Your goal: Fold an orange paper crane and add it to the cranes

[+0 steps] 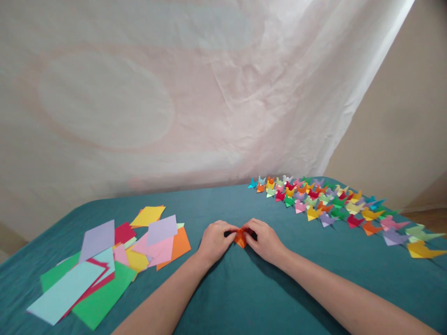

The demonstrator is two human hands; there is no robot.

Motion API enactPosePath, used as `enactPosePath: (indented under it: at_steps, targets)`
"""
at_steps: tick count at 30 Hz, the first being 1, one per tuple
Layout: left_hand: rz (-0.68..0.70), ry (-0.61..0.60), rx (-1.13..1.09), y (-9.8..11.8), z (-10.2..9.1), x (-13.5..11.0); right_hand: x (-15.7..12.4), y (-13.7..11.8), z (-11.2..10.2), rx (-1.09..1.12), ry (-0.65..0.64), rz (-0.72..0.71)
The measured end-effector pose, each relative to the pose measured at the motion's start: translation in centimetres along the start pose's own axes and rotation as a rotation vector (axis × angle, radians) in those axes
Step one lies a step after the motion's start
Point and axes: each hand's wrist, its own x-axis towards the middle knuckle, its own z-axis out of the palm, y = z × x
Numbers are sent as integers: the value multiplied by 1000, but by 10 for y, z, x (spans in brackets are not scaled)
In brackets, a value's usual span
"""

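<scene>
A small folded piece of orange origami paper is held up over the middle of the table, its lower end pointing down. My left hand pinches its left side between thumb and fingers. On the other side, my right hand grips the right edge in the same way. Fingertips cover the upper corners of the paper, so the exact fold cannot be made out.
Loose coloured paper sheets lie in an overlapping pile on the left. Several rows of folded paper birds stand on the right. A teal cloth covers the table, and a pale curtain hangs behind it.
</scene>
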Motion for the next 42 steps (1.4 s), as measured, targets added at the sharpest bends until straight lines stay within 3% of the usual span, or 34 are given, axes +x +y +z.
enactPosePath:
  at_steps: [14,27,42]
  targets:
    - [41,-30,181,-2,-2,-2,1,1,0,8,-24,5]
    - [172,-69,393,4,-6,-3,1,3,-2,10,-52,6]
    - [217,-70,482,7,-8,-3,-4,-18,-9,-283,18,-190]
